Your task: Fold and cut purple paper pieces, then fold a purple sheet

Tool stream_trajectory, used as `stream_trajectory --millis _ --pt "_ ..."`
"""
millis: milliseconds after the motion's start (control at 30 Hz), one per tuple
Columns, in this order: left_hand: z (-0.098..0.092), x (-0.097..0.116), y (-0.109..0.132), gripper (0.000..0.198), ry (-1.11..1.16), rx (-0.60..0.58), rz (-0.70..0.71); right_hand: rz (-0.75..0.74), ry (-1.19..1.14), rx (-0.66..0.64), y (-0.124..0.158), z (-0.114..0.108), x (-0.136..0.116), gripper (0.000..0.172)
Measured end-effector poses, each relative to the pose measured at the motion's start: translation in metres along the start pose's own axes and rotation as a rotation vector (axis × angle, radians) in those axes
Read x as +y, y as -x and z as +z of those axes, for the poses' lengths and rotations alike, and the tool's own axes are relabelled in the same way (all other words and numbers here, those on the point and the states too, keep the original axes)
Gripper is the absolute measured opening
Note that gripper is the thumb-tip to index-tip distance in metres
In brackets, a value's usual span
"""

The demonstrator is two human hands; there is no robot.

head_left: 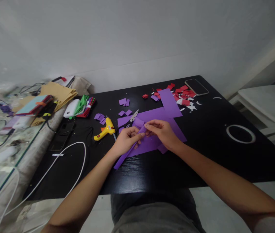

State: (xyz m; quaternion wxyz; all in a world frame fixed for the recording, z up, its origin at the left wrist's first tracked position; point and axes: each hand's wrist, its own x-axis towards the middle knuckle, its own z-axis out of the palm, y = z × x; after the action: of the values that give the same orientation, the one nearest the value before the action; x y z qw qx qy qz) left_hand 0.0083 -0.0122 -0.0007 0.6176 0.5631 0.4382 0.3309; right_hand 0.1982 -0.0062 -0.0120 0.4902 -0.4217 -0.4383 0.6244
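Observation:
A long narrow purple paper strip (124, 158) runs slantwise between my two hands. My left hand (128, 139) is closed around its middle, thumb on top. With thumb and forefinger, my right hand (158, 131) pinches the strip's upper end. Beneath both hands lie larger purple paper sheets (149, 147), partly hidden by them. Scissors (131, 119) rest just beyond my left hand, blades pointing away and slightly apart. A yellow glue gun (106, 130) lies to the left of that hand. Small cut purple paper pieces (124, 102) are scattered beyond the scissors.
Red and white paper scraps (183, 95) lie at the back right beside a phone (196, 87). A white ring (240, 133) is on the right of the black table (207, 155). Green and red paper bundles (85, 106) and a white cable (84, 155) occupy the left.

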Motion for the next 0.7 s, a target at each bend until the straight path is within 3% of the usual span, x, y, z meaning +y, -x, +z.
stream_trajectory --millis 267,700 --pt "-0.0032 0.0003 0.0002 0.047 -0.034 -0.049 0.006 -0.010 0.027 -0.014 0.0001 0.0016 -0.0013 0.025" --pt "0.0017 0.0035 0.0021 0.049 0.013 -0.007 0.051 -0.028 0.025 -0.051 0.0036 0.0062 -0.0022 0.029"
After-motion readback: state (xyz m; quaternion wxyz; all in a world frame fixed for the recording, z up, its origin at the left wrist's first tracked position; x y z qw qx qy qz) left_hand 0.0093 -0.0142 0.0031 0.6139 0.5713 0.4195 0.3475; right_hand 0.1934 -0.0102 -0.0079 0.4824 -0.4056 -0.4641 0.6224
